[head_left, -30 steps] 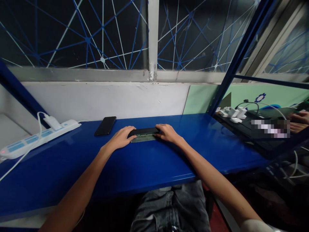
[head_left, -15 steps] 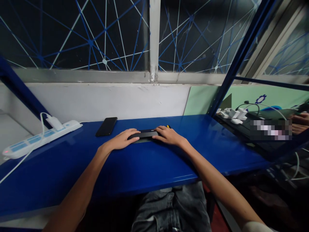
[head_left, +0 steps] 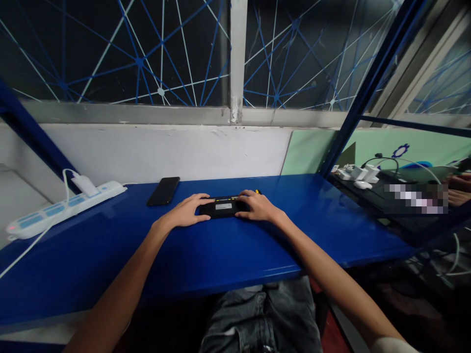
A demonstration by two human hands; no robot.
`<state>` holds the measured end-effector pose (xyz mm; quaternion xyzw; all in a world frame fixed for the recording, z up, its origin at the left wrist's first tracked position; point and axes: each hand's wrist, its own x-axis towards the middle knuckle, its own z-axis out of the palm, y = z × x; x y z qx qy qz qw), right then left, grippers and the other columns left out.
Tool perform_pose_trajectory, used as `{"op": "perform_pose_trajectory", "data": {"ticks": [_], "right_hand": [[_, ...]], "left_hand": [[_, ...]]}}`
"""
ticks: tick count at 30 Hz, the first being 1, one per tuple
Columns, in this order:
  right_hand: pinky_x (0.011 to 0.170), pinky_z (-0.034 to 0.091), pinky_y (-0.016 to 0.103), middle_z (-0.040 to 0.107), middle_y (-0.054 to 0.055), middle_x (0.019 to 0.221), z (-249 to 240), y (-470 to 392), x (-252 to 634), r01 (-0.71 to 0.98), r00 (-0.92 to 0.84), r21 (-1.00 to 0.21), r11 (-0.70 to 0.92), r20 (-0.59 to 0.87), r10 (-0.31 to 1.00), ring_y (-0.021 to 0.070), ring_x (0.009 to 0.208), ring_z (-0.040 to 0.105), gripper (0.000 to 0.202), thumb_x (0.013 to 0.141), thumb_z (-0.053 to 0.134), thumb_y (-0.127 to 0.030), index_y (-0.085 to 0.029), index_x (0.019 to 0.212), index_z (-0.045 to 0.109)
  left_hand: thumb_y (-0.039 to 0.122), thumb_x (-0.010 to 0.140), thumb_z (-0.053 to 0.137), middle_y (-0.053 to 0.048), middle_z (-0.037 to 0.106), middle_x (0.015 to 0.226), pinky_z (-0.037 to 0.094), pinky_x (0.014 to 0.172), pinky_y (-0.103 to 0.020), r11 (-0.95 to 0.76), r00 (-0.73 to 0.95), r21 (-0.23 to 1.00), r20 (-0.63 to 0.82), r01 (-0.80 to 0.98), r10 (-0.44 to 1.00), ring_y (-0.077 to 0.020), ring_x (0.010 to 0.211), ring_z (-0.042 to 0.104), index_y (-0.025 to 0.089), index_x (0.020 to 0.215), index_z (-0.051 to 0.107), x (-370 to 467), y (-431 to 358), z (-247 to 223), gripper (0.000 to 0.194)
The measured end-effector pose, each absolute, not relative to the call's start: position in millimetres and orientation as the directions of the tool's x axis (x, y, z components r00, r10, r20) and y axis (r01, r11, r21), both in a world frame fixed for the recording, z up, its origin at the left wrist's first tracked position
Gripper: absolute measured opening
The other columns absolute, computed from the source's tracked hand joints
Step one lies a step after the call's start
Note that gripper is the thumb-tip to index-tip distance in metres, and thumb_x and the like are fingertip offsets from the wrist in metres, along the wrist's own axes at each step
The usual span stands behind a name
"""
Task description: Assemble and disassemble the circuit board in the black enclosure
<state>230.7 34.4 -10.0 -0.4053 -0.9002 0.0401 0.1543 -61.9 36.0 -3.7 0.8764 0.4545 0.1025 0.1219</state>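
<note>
Between my two hands lies a flat black rectangular case [head_left: 223,213], with a grey label on its upper face and a row of small yellow marks along the far edge; its exact kind I cannot make out. My left hand [head_left: 186,210] grips the left end, fingers at the far edge and thumb at the near one. On the right end, my right hand [head_left: 257,206] holds it the same way, covering that corner. Just beyond my right fingers, a small black-and-yellow thing [head_left: 257,191] pokes out, partly hidden.
A black phone [head_left: 164,191] lies on the blue table [head_left: 228,255], left of my hands. Further left is a white power strip [head_left: 66,208] with a plugged-in charger and cable. White adapters [head_left: 364,172] and another person's hand [head_left: 459,190] are at the right.
The case's dark bar-like edge faced me before; now it lies flatter, showing its label and yellow marks. Both hands stay at its ends, with slightly shifted fingers.
</note>
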Motion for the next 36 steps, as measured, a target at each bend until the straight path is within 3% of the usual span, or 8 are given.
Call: {"op": "perform_pose_trajectory", "data": {"ticks": [4,9,15,20,36], "right_hand": [[0.084,0.048,0.040,0.053,0.015,0.132,-9,38,234,0.746,-0.595,-0.196,0.637,0.233,0.769,0.0309,0.111,0.057,0.059,0.079,0.067,-0.054,-0.017,0.124,0.059],[0.089,0.047,0.043,0.054,0.016,0.132,-10,45,238,0.756,-0.588,-0.197,0.624,0.216,0.780,0.0321,0.114,0.056,0.062,0.076,0.068,-0.058,-0.018,0.121,0.061],[0.089,0.046,0.040,0.057,0.015,0.128,-12,50,240,0.732,-0.610,-0.218,0.646,0.211,0.763,0.0307,0.115,0.055,0.058,0.074,0.071,-0.054,-0.017,0.118,0.060],[0.081,0.046,0.036,0.060,0.013,0.120,-9,51,241,0.730,-0.605,-0.241,0.639,0.208,0.769,0.0285,0.104,0.059,0.058,0.073,0.072,-0.057,-0.017,0.113,0.060],[0.071,0.042,0.031,0.060,0.009,0.108,-9,51,240,0.732,-0.587,-0.270,0.625,0.215,0.780,0.0237,0.088,0.059,0.064,0.061,0.076,-0.063,-0.016,0.102,0.060]], "left_hand": [[0.055,0.076,0.066,-0.009,0.037,0.151,0.034,0.106,-0.048,-0.524,0.538,0.297,0.040,0.798,0.842,-0.0338,0.131,0.042,0.027,0.139,0.049,-69,39,-2,0.071],[0.062,0.072,0.067,-0.009,0.040,0.149,0.035,0.105,-0.048,-0.489,0.509,0.288,0.006,0.823,0.861,-0.0351,0.130,0.044,0.027,0.132,0.057,-80,44,0,0.070],[0.057,0.071,0.069,-0.010,0.047,0.144,0.035,0.105,-0.045,-0.513,0.533,0.314,0.026,0.799,0.846,-0.0319,0.128,0.047,0.023,0.126,0.060,-80,45,2,0.065],[0.052,0.071,0.071,-0.010,0.054,0.136,0.037,0.102,-0.042,-0.515,0.530,0.357,0.062,0.779,0.846,-0.0300,0.122,0.051,0.022,0.116,0.061,-78,45,2,0.055],[0.049,0.071,0.071,-0.010,0.053,0.134,0.039,0.098,-0.040,-0.496,0.531,0.395,0.026,0.773,0.847,-0.0300,0.119,0.052,0.022,0.114,0.057,-78,43,3,0.053]]}}
